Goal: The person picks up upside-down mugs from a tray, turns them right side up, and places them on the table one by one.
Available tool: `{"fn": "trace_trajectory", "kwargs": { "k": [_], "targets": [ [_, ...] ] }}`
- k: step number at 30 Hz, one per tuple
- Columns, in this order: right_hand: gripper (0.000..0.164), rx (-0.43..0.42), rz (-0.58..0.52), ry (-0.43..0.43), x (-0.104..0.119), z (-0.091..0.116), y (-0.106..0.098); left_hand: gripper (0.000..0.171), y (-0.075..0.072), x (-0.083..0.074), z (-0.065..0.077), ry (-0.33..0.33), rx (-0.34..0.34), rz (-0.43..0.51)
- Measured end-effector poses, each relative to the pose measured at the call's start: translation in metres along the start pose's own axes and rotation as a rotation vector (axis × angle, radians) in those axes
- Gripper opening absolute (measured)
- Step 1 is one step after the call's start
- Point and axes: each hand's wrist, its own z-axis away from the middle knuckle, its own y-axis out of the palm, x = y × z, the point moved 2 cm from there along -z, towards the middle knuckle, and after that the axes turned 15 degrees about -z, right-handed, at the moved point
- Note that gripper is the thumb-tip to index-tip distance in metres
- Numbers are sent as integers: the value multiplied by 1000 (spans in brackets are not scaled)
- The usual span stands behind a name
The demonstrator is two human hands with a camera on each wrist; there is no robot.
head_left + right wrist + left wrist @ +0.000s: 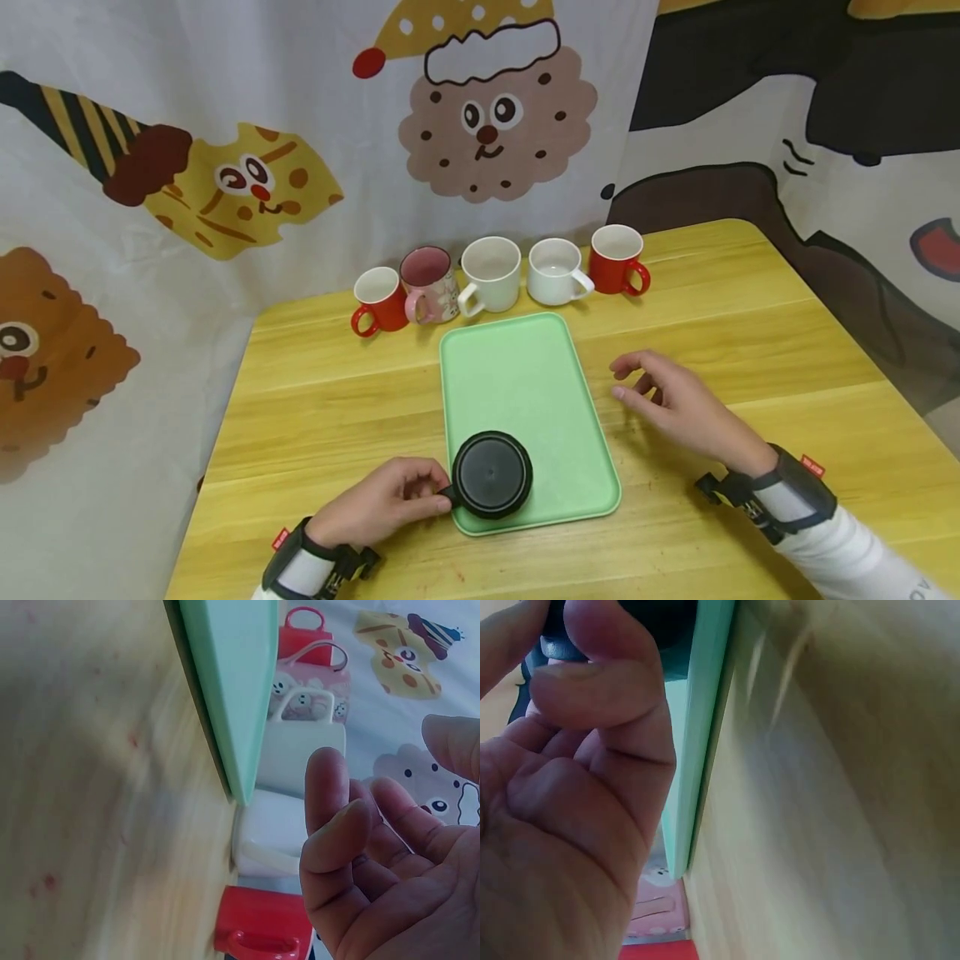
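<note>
Pinching black mug [492,475] handle, left hand [382,502] | mug inverted on green tray [517,375] near corner | right hand [678,406] relaxed, empty | keep rim flat, fully inside tray lip

Home-like corner: cartoon curtains [225,167], wooden table [750,333].

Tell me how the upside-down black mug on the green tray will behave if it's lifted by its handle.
The black mug looks rigid, likely ceramic, so probably breakable if dropped. Held by the left hand at its side handle alone, it may tilt. Resting mouth-down on the green tray, it seems unlikely to roll.
</note>
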Motion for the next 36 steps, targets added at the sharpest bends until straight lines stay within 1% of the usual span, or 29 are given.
{"fn": "trace_trajectory", "kwargs": {
  "k": [4, 7, 9, 13, 16, 19, 21, 25, 28, 31, 36],
  "targets": [
    [29, 26, -32, 16, -2, 3, 7, 19, 4, 2, 0, 23, 43, 70],
    [29, 51, -62, 43, -2, 5, 12, 25, 6, 3, 0, 37, 63, 99],
    [30, 62, -75, 58, -3, 6, 15, 25, 7, 4, 0, 43, 61, 97],
    [30, 63, -84, 77, -1, 8, 19, 26, 7, 7, 1, 60, 30, 88],
    [31, 57, -89, 91, 0, 10, 19, 26, 4, 6, 1, 97, -10, 98],
    [31, 56, -99, 97, 2, 11, 19, 24, -1, 3, 1, 144, -62, 123],
    [31, 56, -109, 93, 3, 12, 19, 22, -6, -1, 0, 172, -104, 140],
    [30, 59, -126, 74, 6, 11, 20, 18, -17, -10, -3, 196, -205, 147],
    [26, 61, -148, 44, 10, 10, 22, 17, -22, -17, -9, 229, -275, 155],
    [23, 66, -188, 15, 14, 8, 25, 17, -27, -23, -16, 280, -337, 181],
    [25, 96, -310, 12, 20, 0, 37, 17, -31, -33, -30, 323, -406, 271]
  ]
}}
